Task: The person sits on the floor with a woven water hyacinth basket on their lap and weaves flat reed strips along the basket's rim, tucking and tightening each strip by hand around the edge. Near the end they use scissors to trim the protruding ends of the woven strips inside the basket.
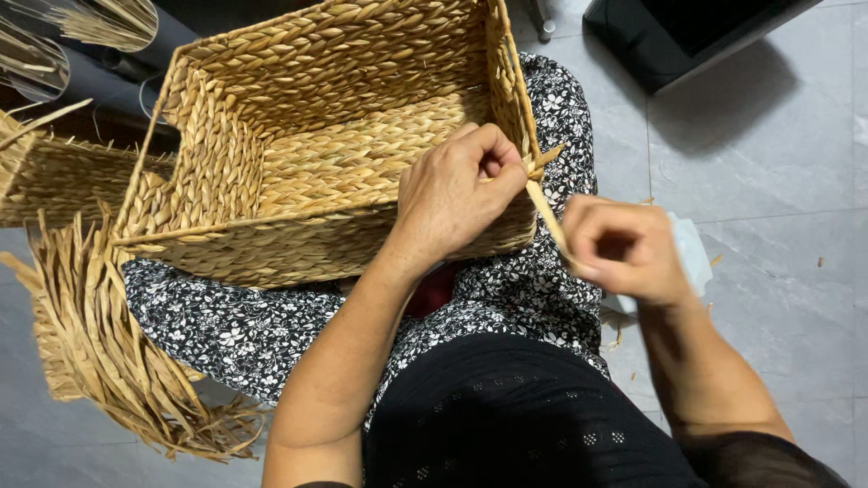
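A rectangular woven straw basket [298,145] rests on my lap, its open top facing the camera. My left hand [457,194] grips the basket's near right corner, fingers pinching the rim where a loose straw strand [546,213] comes out. My right hand [624,248] is closed on the other end of that strand, just right of the basket, holding it taut. The strand runs diagonally between the two hands.
A second woven piece with long loose straw ends [99,343] hangs at the left over the grey tiled floor [768,163]. My lap is covered by black-and-white floral cloth [235,330]. A dark box [687,32] stands at the top right.
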